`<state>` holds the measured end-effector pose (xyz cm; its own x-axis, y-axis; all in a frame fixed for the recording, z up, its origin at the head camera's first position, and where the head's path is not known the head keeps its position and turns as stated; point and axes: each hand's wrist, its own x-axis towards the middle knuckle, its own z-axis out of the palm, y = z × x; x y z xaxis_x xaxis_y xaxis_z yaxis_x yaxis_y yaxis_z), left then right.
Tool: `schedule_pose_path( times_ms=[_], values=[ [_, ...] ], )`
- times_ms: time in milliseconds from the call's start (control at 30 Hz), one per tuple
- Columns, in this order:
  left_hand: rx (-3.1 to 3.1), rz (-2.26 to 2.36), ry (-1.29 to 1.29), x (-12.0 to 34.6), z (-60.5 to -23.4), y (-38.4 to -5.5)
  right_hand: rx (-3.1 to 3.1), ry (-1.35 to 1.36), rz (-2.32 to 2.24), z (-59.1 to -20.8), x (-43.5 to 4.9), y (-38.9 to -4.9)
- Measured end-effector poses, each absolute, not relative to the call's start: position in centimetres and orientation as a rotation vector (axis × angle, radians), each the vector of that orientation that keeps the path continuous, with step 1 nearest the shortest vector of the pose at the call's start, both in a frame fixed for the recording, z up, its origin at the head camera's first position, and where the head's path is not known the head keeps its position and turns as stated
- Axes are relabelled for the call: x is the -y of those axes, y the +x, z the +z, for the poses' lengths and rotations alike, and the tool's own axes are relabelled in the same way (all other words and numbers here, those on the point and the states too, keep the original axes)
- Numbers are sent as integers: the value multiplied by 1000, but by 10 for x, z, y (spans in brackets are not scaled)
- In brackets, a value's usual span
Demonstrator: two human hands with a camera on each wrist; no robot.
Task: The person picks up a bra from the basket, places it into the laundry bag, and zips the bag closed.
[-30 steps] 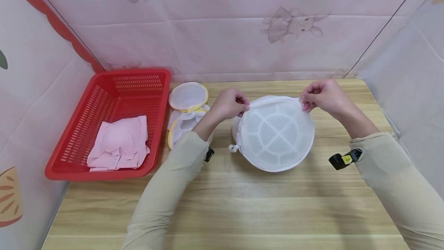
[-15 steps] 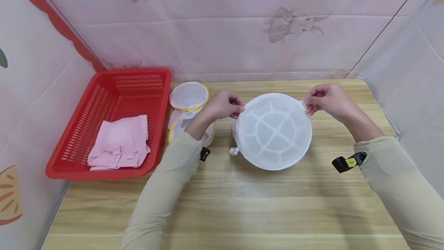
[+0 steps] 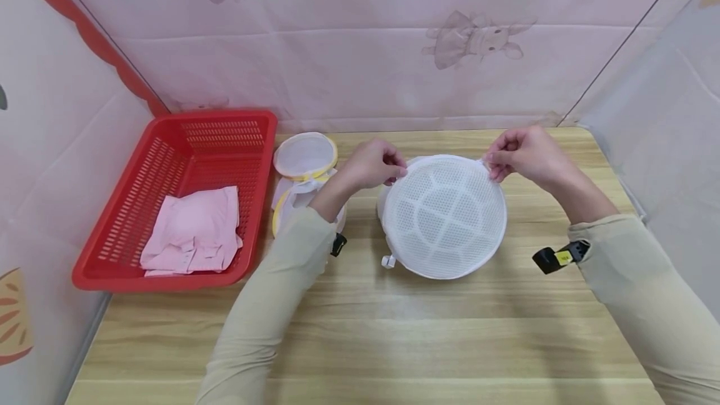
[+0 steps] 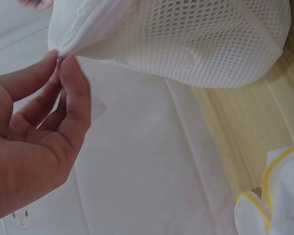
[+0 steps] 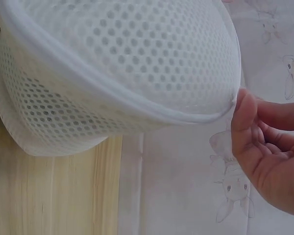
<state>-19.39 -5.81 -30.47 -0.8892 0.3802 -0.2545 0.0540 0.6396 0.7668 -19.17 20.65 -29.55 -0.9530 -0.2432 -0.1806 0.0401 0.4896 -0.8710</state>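
A round white mesh laundry bag [image 3: 447, 224] stands on the table with its flat circular top tilted toward me. My left hand [image 3: 374, 164] pinches the rim at the far left between thumb and forefinger; the left wrist view shows the edge of the mesh bag [image 4: 186, 44] caught at the fingertips. On the far right of the rim, my right hand [image 3: 525, 155] pinches the edge, and in the right wrist view thumb and finger [image 5: 245, 112] meet at the piping. A small white tab [image 3: 388, 261] sticks out at the bag's lower left. The bag's inside is hidden.
At the left stands a red plastic basket [image 3: 259, 217] with a folded pink garment [image 3: 194, 230] in it. Between basket and left arm lie white mesh bags with yellow trim [image 3: 306, 155], partly covered by the arm. A patterned curtain [image 3: 349, 74] rises behind the table [image 3: 427, 342].
The bag's top was raised and shifted slightly left half a second ago, and has since come down and tilted again. Both hands moved with it; the small tab swung a little downward.
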Motion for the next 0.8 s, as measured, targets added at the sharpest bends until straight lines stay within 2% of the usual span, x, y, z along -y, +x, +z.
schedule_pose_path(
  times_ms=[467, 800],
  values=[
    [-2587, 1124, 363, 57, -310, -189, -2415, -139, -1381, -304, -216, -194],
    [-2587, 1158, 302, 69, -316, -188, -2347, -109, -1434, -327, -233, -190]
  ],
)
